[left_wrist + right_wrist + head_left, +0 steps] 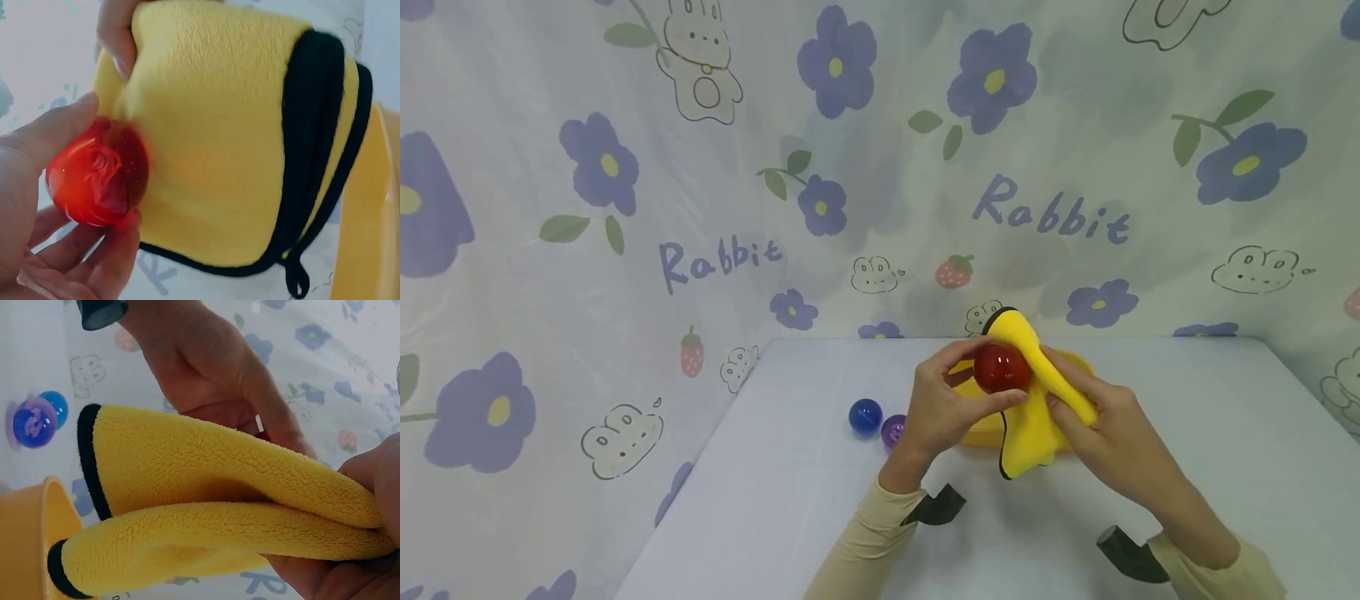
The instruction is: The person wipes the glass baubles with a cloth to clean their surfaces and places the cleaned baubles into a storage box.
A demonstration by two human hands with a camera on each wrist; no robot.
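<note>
My left hand [946, 400] holds a glossy red ball [1002, 367] between thumb and fingers above the table; the left wrist view shows the ball [99, 180] pinched by my fingertips [119, 247]. My right hand [1093, 417] grips a folded yellow cloth with black edging [1033, 400] and presses it against the ball. In the right wrist view the cloth [219, 506] is bunched in my fingers. A yellow bowl [977, 433] sits on the table under both hands, mostly hidden.
A blue ball [865, 416] and a purple ball [892, 430] lie on the white table [775, 500] left of my hands. A flower-and-rabbit printed curtain [700, 208] hangs behind and to the left. The table's left edge runs diagonally.
</note>
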